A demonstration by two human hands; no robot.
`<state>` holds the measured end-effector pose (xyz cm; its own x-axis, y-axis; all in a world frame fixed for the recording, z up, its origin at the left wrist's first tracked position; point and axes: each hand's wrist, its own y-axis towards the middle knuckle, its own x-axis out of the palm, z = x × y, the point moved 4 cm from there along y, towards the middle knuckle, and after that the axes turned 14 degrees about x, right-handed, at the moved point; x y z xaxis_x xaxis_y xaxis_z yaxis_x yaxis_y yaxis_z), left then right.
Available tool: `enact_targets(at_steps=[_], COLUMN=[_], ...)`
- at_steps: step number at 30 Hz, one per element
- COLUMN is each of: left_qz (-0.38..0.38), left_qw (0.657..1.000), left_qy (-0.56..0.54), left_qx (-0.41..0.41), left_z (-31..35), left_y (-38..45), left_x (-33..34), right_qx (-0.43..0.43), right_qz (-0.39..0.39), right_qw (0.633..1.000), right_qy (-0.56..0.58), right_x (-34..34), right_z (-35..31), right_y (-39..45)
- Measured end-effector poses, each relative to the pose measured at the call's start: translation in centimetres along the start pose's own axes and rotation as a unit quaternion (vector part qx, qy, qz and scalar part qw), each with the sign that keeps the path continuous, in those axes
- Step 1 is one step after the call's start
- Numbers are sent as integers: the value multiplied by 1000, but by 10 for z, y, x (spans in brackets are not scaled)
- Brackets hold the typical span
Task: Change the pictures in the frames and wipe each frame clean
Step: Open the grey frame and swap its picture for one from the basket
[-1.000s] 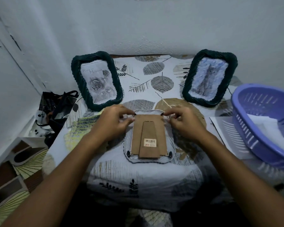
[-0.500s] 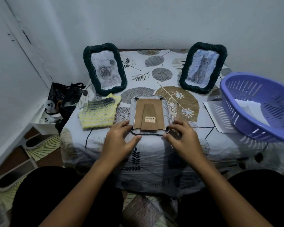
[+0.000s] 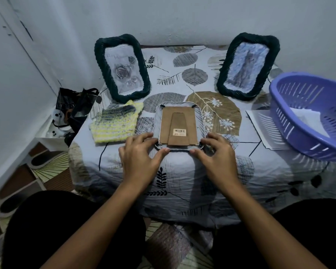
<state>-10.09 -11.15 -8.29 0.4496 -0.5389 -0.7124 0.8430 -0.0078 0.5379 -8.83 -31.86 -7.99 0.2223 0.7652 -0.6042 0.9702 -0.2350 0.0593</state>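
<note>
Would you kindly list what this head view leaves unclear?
- Face-down frame: its picture is hidden underneath.
- Barcode label: print too small.
- Basket: right side cut off by the edge.
- Bottom clips: left hand and right hand fingertips cover them.

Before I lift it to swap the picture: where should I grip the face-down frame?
By the two long side edges of the frame, one hand from each side. It lies flat, back up, and its near corners sit right by the left hand and right hand.
</note>
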Motion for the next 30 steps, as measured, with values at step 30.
enact_targets(at_steps=[30], left_qz=[1], left_qw=[997], left_qy=[25], left_qx=[70], left_z=[0], left_y=[1], left_x=[-2], right_qx=[-26], right_qz=[-22], right_qw=[999], right_qy=[-37], right_x=[-4], right_z=[-4], right_y=[1])
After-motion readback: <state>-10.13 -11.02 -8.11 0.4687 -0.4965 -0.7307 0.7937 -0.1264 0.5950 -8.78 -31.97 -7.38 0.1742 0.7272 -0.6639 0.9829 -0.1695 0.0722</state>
